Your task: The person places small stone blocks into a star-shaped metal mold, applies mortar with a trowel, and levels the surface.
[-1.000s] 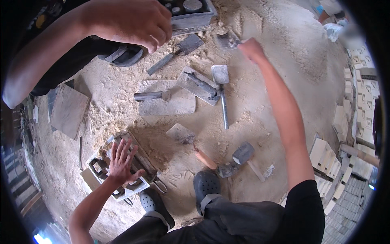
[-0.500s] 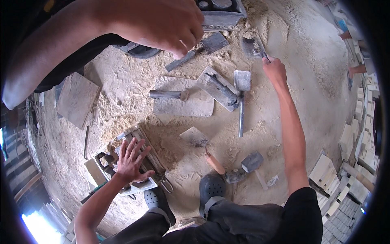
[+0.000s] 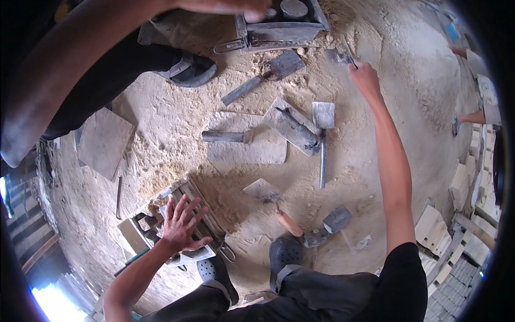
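Observation:
My left hand (image 3: 181,228), fingers spread, is over a rectangular frame box (image 3: 199,199) with sand and dark blocks in it; whether the palm presses on it is hard to tell. Farther off, at the right, my right hand (image 3: 366,80) is closed round the handle of a trowel (image 3: 335,56), its blade down in the loose sand. Between my hands lie a wooden-handled trowel (image 3: 263,190), a flat board (image 3: 268,154) with a short rod-handled tool (image 3: 222,137) on it, and a metal-handled hammer (image 3: 323,115).
A co-worker's arm (image 3: 80,59) reaches across the upper left to a second frame box (image 3: 284,35); their sandalled foot (image 3: 193,72) is beside it. A small shovel (image 3: 284,64) lies near that box. A mallet (image 3: 337,219) rests by my shoe (image 3: 285,255). Pale blocks (image 3: 432,228) are stacked at right.
The co-worker's hand has moved up and away, uncovering their sandal and more of the far box. My right hand's trowel has shifted and turned slightly; my left hand stays over the near box.

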Motion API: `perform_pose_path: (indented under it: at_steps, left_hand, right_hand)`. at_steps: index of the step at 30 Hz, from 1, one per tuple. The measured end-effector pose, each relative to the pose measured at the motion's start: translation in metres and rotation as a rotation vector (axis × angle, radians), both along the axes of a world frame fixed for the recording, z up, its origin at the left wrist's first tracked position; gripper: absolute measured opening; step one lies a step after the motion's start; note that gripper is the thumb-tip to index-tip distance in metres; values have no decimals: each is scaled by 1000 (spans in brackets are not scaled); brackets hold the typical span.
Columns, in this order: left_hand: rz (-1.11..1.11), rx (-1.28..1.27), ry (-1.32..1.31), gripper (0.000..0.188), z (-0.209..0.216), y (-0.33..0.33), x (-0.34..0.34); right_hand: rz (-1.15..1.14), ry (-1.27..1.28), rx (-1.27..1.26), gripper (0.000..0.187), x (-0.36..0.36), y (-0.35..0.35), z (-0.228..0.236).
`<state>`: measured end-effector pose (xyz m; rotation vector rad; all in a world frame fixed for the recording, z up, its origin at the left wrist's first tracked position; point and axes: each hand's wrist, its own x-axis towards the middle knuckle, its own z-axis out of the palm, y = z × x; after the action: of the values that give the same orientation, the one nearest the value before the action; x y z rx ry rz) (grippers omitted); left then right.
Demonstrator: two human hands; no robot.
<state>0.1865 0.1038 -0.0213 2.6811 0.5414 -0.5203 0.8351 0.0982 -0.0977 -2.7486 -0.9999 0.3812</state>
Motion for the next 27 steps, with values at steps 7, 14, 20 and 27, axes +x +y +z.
perform_pose_path:
  at_steps: [7,14,20,27]
  left_hand:
    - [18,11,2,89,2,-2,-6]
    - [14,-6,-24,84,8,0,5]
    - [20,38,-23,85,14,1,-3]
    - [39,71,-158,86,5,-11,-2]
  right_hand:
    - [-196,68,10,41,3,87,-13]
    - [-265,288,3,46,52,113,-42]
    - [-239,59,207,45,6,50,-69]
    - [-274,41,196,46,-24,-67,-45]
